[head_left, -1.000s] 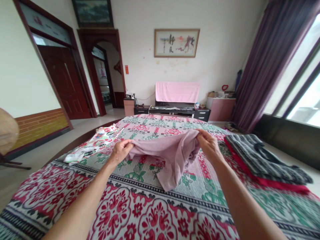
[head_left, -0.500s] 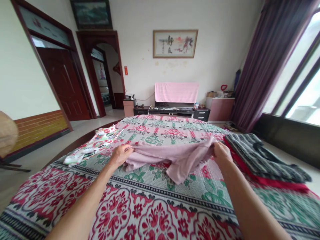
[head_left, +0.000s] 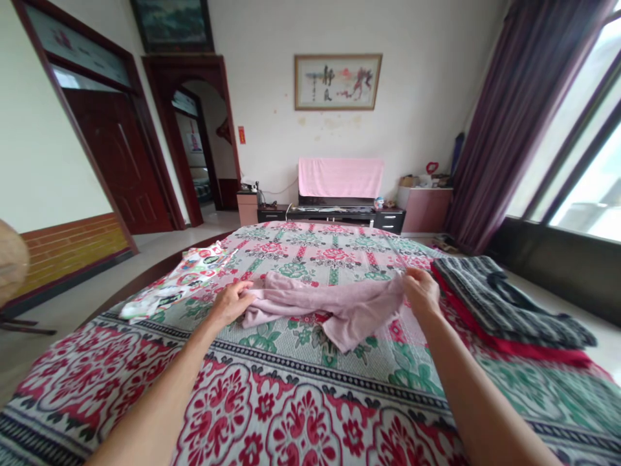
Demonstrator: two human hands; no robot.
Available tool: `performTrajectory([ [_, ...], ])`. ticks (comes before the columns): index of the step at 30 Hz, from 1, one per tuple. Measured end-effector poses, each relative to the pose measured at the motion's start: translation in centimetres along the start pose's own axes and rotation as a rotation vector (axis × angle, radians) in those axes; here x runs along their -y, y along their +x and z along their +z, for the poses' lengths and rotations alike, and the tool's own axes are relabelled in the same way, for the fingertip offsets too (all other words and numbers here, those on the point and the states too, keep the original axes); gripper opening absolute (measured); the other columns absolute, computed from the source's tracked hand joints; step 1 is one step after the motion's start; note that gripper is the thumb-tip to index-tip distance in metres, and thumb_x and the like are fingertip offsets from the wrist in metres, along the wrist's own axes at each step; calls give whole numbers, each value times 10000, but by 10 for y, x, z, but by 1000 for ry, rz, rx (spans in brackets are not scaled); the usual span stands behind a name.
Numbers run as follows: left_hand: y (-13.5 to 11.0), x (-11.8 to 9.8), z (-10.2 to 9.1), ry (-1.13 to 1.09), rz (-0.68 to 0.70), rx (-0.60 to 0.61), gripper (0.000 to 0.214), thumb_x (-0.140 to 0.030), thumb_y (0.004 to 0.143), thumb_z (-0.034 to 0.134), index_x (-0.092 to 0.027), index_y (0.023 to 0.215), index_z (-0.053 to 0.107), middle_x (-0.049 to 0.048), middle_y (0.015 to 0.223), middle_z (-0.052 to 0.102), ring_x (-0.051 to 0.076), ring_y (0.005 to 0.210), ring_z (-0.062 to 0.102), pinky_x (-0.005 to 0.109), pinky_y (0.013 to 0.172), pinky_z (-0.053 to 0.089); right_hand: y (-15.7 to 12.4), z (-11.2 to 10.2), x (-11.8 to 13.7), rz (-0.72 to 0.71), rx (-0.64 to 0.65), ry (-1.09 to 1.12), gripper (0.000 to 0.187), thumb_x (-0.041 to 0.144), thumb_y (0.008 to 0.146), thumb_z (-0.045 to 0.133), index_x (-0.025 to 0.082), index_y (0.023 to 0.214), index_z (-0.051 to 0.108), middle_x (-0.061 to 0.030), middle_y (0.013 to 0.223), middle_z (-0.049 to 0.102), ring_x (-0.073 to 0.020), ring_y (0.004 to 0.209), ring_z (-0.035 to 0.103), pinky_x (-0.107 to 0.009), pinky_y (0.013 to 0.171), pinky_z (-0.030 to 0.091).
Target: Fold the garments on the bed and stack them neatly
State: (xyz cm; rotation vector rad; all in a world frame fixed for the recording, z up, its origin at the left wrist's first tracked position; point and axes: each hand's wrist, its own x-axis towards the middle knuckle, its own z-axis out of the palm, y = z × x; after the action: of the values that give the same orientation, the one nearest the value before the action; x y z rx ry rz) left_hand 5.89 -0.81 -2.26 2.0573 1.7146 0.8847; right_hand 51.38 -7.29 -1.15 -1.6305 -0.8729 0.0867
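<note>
A dusty-pink garment [head_left: 330, 304] lies stretched sideways in loose folds across a flowered bedspread [head_left: 301, 395]; one sleeve-like or leg-like part angles toward me. Whether it is a top or trousers I cannot tell. My left hand [head_left: 231, 304] pinches its left end between thumb and fingers. At the right end, my right hand [head_left: 422, 292] has its fingers closed on the garment's edge, partly hidden by the hand itself. Both hands are low, close to the bedspread.
Left of the garment lies a white printed garment [head_left: 179, 281]. To the right, a grey-and-black striped garment [head_left: 509, 307] rests on a red cloth [head_left: 538, 351]. Beyond the far edge stand a low black cabinet [head_left: 388, 221] and a screen under a pink cloth [head_left: 339, 177].
The garment has slackened and sunk slightly onto the bedspread. My right hand has come a little inward, to the left; my left hand has barely shifted and its grip looks looser.
</note>
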Motion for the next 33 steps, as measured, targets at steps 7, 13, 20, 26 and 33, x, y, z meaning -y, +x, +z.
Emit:
performTrajectory([
  [7, 0, 7, -4, 6, 9, 82, 416, -332, 632, 637, -178, 1009, 723, 70, 999, 734, 233, 896, 666, 286, 814, 483, -2, -8, 26, -390, 526, -366, 467, 12, 574, 456, 199, 903, 727, -63, 1053, 707, -210, 988, 643, -338, 923, 473],
  [13, 1, 8, -10, -47, -86, -21, 369, -381, 656, 606, -194, 948, 733, 34, 842, 743, 208, 796, 662, 248, 713, 466, 6, -21, 6, -561, 683, -464, 532, -26, 571, 448, 181, 976, 725, -114, 1280, 609, -238, 1200, 555, -392, 1063, 392],
  [20, 4, 1, -21, -45, -42, -225, 405, -451, 749, 461, -193, 916, 724, 32, 824, 721, 202, 804, 632, 236, 699, 437, 1, -20, 9, -507, 767, -534, 384, 133, 754, 450, 204, 1007, 730, -74, 1081, 719, -259, 1007, 658, -375, 917, 487],
  [26, 7, 0, -22, -232, -8, -359, 388, -468, 728, 508, -170, 866, 714, 23, 772, 681, 189, 754, 594, 235, 666, 421, -2, -26, 25, -331, 749, -332, 366, 224, 759, 430, 192, 972, 725, -49, 946, 739, -229, 914, 659, -329, 850, 500],
  [33, 7, -2, -19, -678, -114, -286, 470, -580, 623, 638, -134, 774, 655, -2, 645, 577, 145, 639, 506, 228, 579, 383, 1, -23, 27, -142, 435, -193, 371, 368, 808, 364, 163, 761, 670, -43, 683, 652, -191, 686, 598, -256, 586, 454],
])
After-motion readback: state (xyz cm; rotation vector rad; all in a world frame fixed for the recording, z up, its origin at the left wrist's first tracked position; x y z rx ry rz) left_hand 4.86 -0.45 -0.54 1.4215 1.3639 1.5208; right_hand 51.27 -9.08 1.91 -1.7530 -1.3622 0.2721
